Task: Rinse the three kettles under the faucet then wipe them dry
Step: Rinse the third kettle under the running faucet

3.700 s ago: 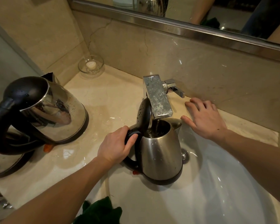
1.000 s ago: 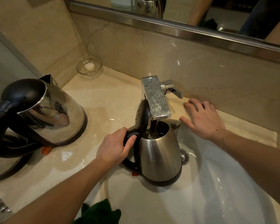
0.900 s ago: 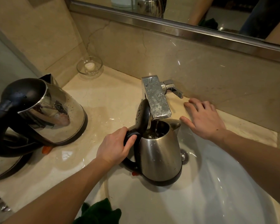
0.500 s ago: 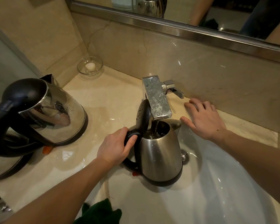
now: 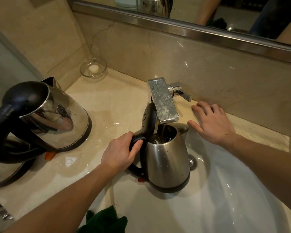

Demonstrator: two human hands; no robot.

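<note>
From my end I see the kettle (image 5: pixel 166 158) standing upright in the sink (image 5: pixel 225 199), directly under the faucet (image 5: pixel 163 101). Its black lid (image 5: pixel 149 120) is flipped up, just beside the faucet's left face. A thin stream of water falls from the faucet into the open mouth, and water glints inside. Droplets cling to the steel wall.

I have the left hand (image 5: pixel 119 153) wrapped round the kettle's black handle, left of and below the faucet, thumb on top. The right hand (image 5: pixel 211 121) holds nothing. It lies flat with fingers straight and spread on the table (image 5: pixel 111 101), just right of the faucet and below its lever (image 5: pixel 181 93). The thumb is near the kettle's spout.

Well left of the faucet, the second kettle (image 5: pixel 54 118) stands on the table, lid down, with drops on its shiny wall. A third kettle (image 5: pixel 5 172) shows only in part at the left edge, nearer to me than the second one. I cannot tell whether the two touch.

Far left behind the faucet, in the table's corner, a glass dish (image 5: pixel 93 68) holds a small white lump. A green cloth (image 5: pixel 106 221) lies at the sink's near rim, in front of the faucet. A mirror (image 5: pixel 208 7) runs along the wall above the faucet.
</note>
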